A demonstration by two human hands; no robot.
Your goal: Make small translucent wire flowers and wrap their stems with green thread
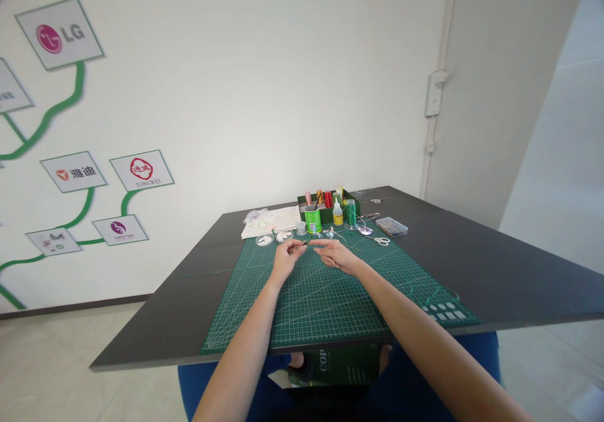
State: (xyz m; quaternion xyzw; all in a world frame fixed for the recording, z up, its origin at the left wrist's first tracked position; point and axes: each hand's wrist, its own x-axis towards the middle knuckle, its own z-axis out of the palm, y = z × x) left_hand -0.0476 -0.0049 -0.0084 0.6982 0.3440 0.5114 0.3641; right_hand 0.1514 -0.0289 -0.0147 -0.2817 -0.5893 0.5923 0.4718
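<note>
My left hand (286, 261) is over the far part of the green cutting mat (330, 302), with thumb and fingertips pinched on a small, thin dark green piece (306, 242). That piece is too small to identify. My right hand (338, 256) comes in from the other side, its index finger stretched out to the piece's end and its thumb apart below; I see nothing held in it. Just beyond the hands stand a bright green can (313, 219), a glue bottle (338, 213) with a yellow label and a spool of green thread (351, 213).
Behind these sits a dark green box (353, 205) of coloured thread spools. White-handled scissors (381, 241) and a clear plastic case (392, 226) lie to the right. At left are round dishes (265, 240) and white sheets (271, 221). A wall rises behind the black table (189, 290).
</note>
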